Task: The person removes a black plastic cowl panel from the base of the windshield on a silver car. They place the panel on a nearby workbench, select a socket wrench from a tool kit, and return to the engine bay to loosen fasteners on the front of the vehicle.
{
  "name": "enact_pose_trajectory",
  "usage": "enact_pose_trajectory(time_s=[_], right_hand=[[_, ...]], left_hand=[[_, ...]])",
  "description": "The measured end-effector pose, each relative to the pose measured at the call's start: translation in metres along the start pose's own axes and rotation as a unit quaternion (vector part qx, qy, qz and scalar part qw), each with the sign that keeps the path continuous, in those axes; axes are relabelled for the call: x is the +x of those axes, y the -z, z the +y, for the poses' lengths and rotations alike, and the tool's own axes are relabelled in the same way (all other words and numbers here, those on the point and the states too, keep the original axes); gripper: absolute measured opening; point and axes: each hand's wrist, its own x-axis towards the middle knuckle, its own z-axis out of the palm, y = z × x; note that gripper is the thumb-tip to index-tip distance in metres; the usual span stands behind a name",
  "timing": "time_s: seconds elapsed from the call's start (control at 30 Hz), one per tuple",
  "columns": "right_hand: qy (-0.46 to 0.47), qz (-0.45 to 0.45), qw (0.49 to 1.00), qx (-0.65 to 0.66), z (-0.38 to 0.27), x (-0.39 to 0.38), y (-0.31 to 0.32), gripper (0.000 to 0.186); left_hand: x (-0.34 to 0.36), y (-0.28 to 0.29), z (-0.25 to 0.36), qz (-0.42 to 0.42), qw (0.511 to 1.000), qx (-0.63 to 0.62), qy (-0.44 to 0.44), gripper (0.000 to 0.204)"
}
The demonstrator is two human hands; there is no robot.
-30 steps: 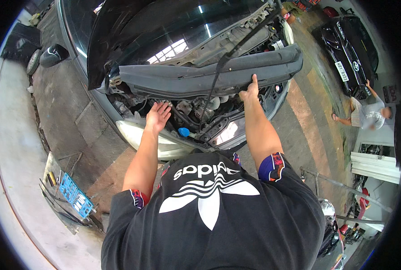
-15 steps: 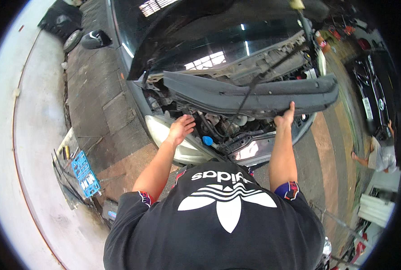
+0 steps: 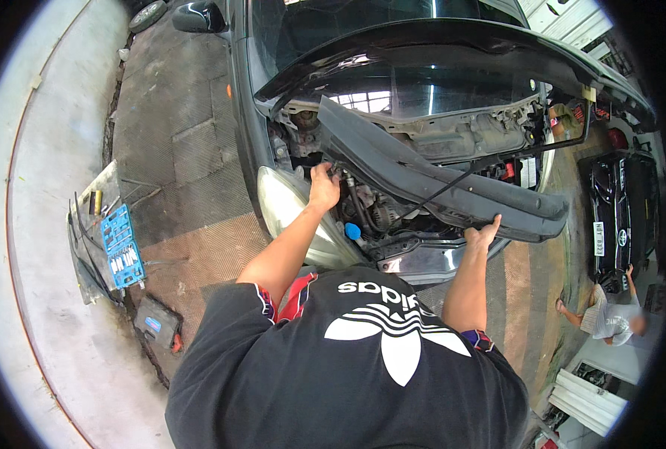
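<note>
A long black plastic cowl panel point(image 3: 438, 179) slants over the open engine bay, its left end higher and farther away than its right. My right hand point(image 3: 484, 232) grips the near edge of the right part, thumb up against its face. At the panel's left part, my left hand point(image 3: 324, 188) has its fingers curled at the near edge; the fingertips are partly hidden. Below the panel lie the engine parts point(image 3: 382, 213) and a blue cap point(image 3: 353, 231). The thin black hood prop rod point(image 3: 490, 159) crosses in front of the panel.
The raised hood point(image 3: 438, 34) arches beyond the bay, with the headlight point(image 3: 295, 213) at near left. Left on the floor are a blue socket set point(image 3: 122, 243) and a dark case point(image 3: 158, 325). Another person point(image 3: 610, 314) crouches by a black car point(image 3: 621, 217) at right.
The panel has tilted, its right end dropping nearer to me. My left hand has moved from open beside the bay up to the panel's near edge. The view has shifted too.
</note>
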Motion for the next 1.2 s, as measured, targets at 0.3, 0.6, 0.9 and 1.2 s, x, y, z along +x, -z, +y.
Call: enact_pose_trajectory(time_s=[0.3,0.6,0.9,1.2], right_hand=[[-0.012,0.037,0.999,0.028,0.013,-0.013,0.023,0.065],[-0.025,-0.005,0.997,0.078,0.037,-0.016,0.039,0.066],[0.012,-0.011,0.996,0.086,0.048,-0.001,0.060,0.069],[-0.020,-0.018,0.996,0.086,0.044,-0.017,0.051,0.067]], left_hand=[[0.017,-0.006,0.002,0.031,0.999,-0.013,0.041,0.038],[0.023,-0.002,-0.024,0.049,0.975,-0.138,0.165,0.039],[0.020,0.027,-0.002,-0.027,0.934,-0.301,0.189,0.061],[0.028,0.033,0.000,-0.111,0.943,-0.227,0.217,0.038]])
